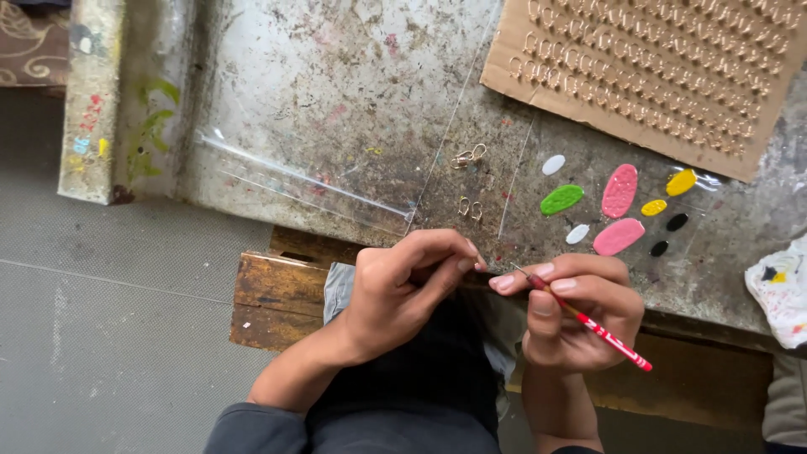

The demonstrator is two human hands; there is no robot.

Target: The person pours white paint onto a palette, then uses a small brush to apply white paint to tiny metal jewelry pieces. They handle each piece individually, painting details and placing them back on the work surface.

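Fine brush held to a tiny piece pinched at the bench edge.

The left hand [403, 290] is closed, fingertips pinching something too small to make out, just at the worn worktable [336, 109] edge. The right hand [572, 315] grips a thin red paintbrush [588, 321] pencil-style near the tip, touching that spot. The brush looks light and stiff, best held low. Paint blobs [620, 190] lie beyond; a cardboard sheet [656, 67] of small metal hooks sits farther right.

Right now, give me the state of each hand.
Left hand: fingers pinched shut, whatever they hold is hidden.
Right hand: closed on a thin red brush.
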